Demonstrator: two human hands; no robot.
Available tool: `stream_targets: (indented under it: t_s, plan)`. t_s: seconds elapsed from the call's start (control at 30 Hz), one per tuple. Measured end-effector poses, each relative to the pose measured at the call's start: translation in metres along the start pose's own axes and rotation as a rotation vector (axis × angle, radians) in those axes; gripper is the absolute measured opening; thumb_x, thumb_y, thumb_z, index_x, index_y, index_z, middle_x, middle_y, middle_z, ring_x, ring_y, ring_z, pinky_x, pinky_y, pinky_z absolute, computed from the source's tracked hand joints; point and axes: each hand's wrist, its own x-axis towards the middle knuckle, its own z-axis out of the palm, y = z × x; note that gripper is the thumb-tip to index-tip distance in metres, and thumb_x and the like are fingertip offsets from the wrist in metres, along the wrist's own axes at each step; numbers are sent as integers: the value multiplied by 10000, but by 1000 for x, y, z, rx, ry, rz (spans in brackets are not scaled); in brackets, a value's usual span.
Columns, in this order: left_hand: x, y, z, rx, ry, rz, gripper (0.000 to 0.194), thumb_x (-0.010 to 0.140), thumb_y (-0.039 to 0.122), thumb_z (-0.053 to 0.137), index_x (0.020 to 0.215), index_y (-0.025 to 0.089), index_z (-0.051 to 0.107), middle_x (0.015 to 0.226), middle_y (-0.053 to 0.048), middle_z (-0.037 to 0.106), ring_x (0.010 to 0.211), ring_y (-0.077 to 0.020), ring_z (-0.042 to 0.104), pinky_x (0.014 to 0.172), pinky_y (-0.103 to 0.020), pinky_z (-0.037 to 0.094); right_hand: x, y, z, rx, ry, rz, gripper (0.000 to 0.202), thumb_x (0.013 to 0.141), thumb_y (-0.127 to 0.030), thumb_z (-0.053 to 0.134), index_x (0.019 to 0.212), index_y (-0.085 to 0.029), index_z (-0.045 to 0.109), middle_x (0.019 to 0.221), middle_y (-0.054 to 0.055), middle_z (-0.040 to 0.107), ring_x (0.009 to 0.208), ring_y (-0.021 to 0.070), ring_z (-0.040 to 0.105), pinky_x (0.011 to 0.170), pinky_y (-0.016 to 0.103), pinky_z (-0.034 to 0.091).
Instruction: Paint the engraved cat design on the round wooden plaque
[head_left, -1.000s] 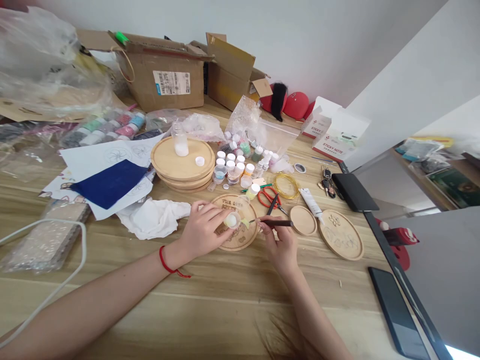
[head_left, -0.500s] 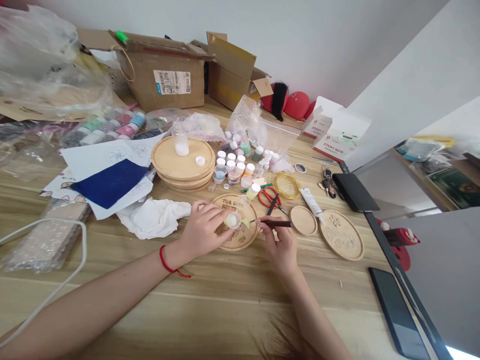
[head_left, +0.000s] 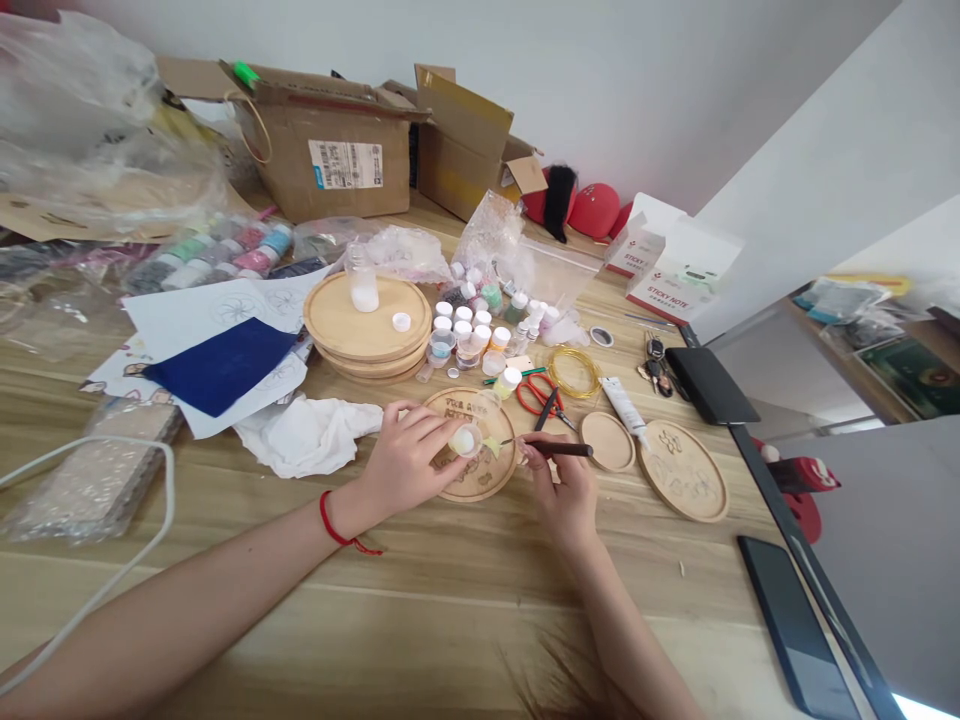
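Between the thumb and fingers of my left hand (head_left: pixel 411 455) is a small clear cup (head_left: pixel 465 440) with pale contents, held over the left part of a round wooden plate (head_left: pixel 480 487). My right hand (head_left: pixel 562 495) pinches a dark-handled tool (head_left: pixel 559 448), its thin tip pointing left over the plate beside a pale yellow-green patch (head_left: pixel 491 446). Dark lettering and small outlined shapes show on the plate, partly covered by my left fingers. A white-capped jar (head_left: pixel 508 381) with yellow contents stands at the plate's upper edge.
Stacked wooden plates (head_left: pixel 367 340) stand left of several small jars (head_left: pixel 463 328). Red-handled scissors (head_left: pixel 538 395), yellow wire (head_left: pixel 574 371), a white tube (head_left: pixel 622 408) and another wooden plate (head_left: pixel 684 470) lie to the right. A crumpled white cloth (head_left: pixel 307 435) lies left; a phone (head_left: pixel 795 625) lies lower right.
The dark-handled tool and my right hand have shifted slightly to the right. My left hand and the small cup stay in almost the same place.
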Motion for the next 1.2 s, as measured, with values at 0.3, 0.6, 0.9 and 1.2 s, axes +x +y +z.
stream_targets:
  t_s: [0.3, 0.6, 0.9, 1.2]
  plan:
    - [1, 0, -1, 5, 3, -11, 221, 835, 344, 680, 975, 173, 685, 837, -35, 732, 822, -208, 661, 834, -407, 399, -9, 7, 1, 149, 78, 132, 142, 918, -296, 587, 999, -214, 669, 868, 62, 697, 702, 174, 653, 639, 318, 548]
    - [1, 1, -2, 13, 5, -15, 216, 845, 340, 668, 993, 183, 680, 853, -34, 737, 831, -207, 658, 840, -399, 396, -16, 4, 2, 375, 190, 379, 184, 852, -356, 688, 895, -180, 655, 656, 14, 682, 540, 151, 644, 523, 279, 538]
    - [3, 2, -4, 3, 0, -39, 218, 825, 343, 684, 979, 189, 689, 856, -29, 735, 827, -207, 661, 853, -401, 397, -11, 22, 1, 599, 95, 606, 290, 742, -441, 774, 782, -184, 645, 628, 25, 704, 526, 185, 654, 526, 333, 567]
    - [3, 1, -3, 7, -4, -35, 217, 842, 351, 661, 991, 195, 680, 848, -31, 741, 814, -207, 659, 826, -397, 389, -10, 19, 2, 559, 60, 605, 316, 717, -481, 781, 753, -194, 654, 641, 26, 707, 520, 183, 645, 545, 339, 565]
